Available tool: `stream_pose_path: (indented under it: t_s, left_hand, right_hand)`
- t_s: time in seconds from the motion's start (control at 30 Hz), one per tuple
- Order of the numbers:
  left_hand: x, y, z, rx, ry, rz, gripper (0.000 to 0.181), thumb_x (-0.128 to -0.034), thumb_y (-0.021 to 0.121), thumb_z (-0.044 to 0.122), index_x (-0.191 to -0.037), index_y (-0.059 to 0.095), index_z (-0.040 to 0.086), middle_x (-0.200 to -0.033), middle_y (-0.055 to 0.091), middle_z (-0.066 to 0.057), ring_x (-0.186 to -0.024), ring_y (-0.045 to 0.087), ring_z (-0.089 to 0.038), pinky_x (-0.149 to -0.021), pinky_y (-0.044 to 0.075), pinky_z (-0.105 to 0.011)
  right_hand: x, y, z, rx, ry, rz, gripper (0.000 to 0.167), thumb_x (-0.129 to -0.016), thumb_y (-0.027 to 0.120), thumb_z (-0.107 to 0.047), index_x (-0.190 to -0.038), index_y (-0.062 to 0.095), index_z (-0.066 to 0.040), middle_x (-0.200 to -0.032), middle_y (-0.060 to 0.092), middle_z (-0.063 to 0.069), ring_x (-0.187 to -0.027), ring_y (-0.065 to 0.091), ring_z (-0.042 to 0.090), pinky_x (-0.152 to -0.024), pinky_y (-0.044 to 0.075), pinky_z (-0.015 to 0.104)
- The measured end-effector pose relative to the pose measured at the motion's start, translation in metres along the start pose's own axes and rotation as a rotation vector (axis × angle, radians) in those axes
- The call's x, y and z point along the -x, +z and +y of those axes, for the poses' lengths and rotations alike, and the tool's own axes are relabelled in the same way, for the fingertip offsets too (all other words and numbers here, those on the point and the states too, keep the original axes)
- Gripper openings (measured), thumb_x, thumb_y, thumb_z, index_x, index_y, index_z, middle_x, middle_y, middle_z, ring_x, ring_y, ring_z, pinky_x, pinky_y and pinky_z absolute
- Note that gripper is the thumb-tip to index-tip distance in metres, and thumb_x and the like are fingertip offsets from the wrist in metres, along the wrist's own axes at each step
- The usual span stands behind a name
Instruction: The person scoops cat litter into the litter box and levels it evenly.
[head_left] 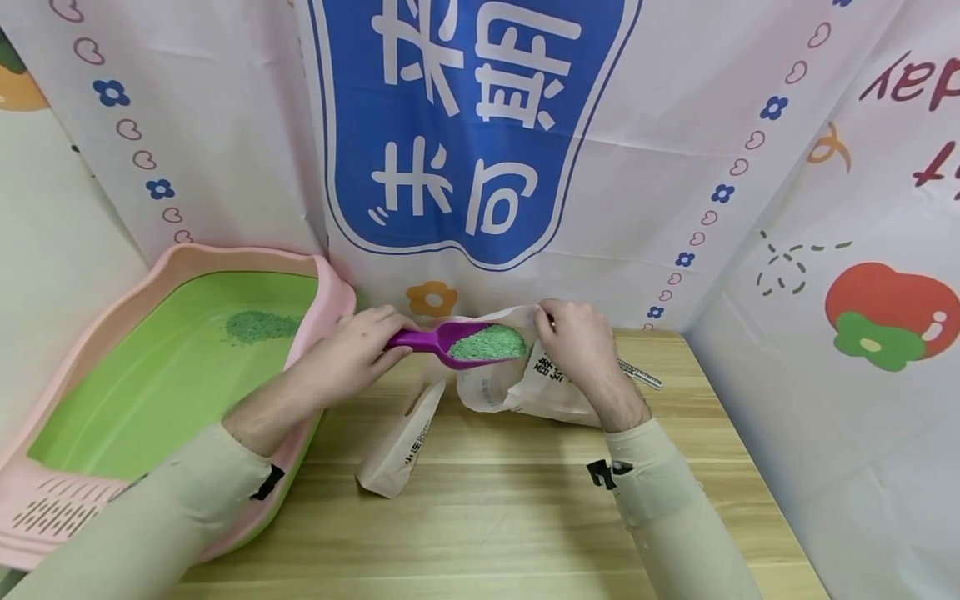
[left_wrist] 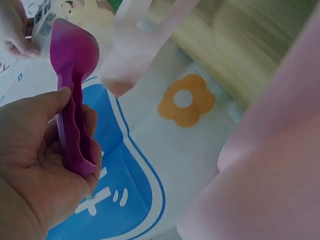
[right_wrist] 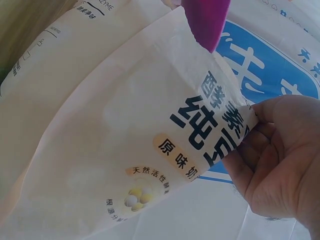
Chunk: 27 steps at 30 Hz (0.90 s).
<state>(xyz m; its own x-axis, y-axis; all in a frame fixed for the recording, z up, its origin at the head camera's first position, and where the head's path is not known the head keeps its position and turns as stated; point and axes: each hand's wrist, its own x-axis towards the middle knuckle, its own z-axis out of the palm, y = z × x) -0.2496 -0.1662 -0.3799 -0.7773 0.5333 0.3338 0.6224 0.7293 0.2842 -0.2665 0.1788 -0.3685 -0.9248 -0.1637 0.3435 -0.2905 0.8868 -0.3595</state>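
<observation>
A purple scoop heaped with green granules is held level by my left hand, its fingers wrapped round the handle. In the left wrist view the scoop shows its ridged handle from below. My right hand pinches the edge of a white printed bag just right of the scoop's tip. The right wrist view has the bag filling most of the frame, its edge between thumb and fingers of the right hand. What the bag contains is hidden.
At the left stands a pink and green litter box with a small patch of green granules on its floor. A flap with a handle slot lies on the wooden table. Printed cloth hangs behind.
</observation>
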Motion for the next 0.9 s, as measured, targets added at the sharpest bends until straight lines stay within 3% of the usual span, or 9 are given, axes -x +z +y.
stream_pose_path:
  t_s: [0.33,0.53,0.67,0.9]
  left_hand:
    - [0.006,-0.016,-0.002,-0.008,0.019,-0.023,0.018,-0.1143,0.077,0.015,-0.132,0.079,0.01,-0.11,0.074,-0.004,-0.099,0.065,-0.02,-0.089,0.057,-0.045]
    - [0.013,-0.027,-0.005,-0.007,0.044,-0.004,0.02,-0.1131,0.079,0.014,-0.133,0.08,0.011,-0.111,0.076,-0.003,-0.097,0.065,-0.017,-0.088,0.058,-0.044]
    - [0.016,-0.035,-0.008,0.014,0.031,-0.005,0.02,-0.1128,0.08,0.013,-0.132,0.081,0.011,-0.112,0.078,-0.003,-0.101,0.067,-0.018,-0.091,0.06,-0.046]
    - [0.022,-0.051,-0.018,-0.018,-0.009,-0.019,0.018,-0.1128,0.08,0.015,-0.13,0.08,0.012,-0.103,0.073,0.0,-0.093,0.063,-0.016,-0.085,0.054,-0.041]
  right_hand:
    - [0.0,0.0,0.0,-0.006,-0.002,-0.002,0.036,-0.12,0.058,-0.026,-0.108,0.087,-0.008,-0.082,0.078,0.01,-0.064,0.067,0.023,-0.06,0.05,0.038]
    - [0.0,0.0,0.001,-0.007,0.004,-0.002,0.037,-0.121,0.057,-0.026,-0.104,0.085,-0.008,-0.077,0.074,0.009,-0.063,0.065,0.022,-0.059,0.047,0.036]
    - [-0.001,0.0,0.0,-0.008,0.005,-0.003,0.037,-0.121,0.057,-0.026,-0.102,0.084,-0.008,-0.076,0.073,0.009,-0.063,0.065,0.023,-0.059,0.047,0.037]
    - [-0.001,0.001,0.0,0.001,0.002,0.002,0.037,-0.12,0.057,-0.026,-0.103,0.084,-0.008,-0.081,0.077,0.01,-0.067,0.069,0.024,-0.061,0.051,0.04]
